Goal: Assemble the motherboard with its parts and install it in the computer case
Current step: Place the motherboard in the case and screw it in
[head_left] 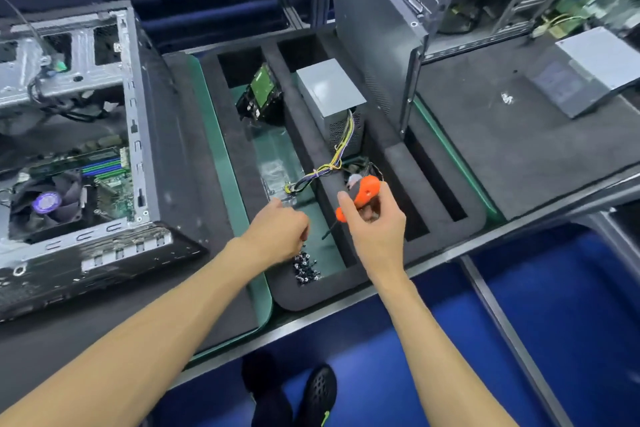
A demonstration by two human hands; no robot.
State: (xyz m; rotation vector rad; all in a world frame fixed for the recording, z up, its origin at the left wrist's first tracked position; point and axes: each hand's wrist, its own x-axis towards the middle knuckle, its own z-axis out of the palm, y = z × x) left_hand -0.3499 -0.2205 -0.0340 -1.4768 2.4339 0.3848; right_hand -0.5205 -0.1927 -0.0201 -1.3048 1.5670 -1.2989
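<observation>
An open black computer case [152,135] lies on its side at the left, with the green motherboard [110,180] and its purple-capped cooler fan [46,202] inside. My right hand [375,229] grips an orange-handled screwdriver [363,192], its dark shaft pointing down-left. My left hand [278,230] hovers with fingers curled just above a pile of small screws [305,267] in the black foam tray [239,149]; what its fingertips hold is hidden.
In the tray's slots stand a green circuit card [261,90] and a grey power supply [329,94] with yellow and purple wires [332,163]. A case side panel [374,45] leans upright to the right. Another grey unit [588,69] lies on the right mat. Table edge runs below my hands.
</observation>
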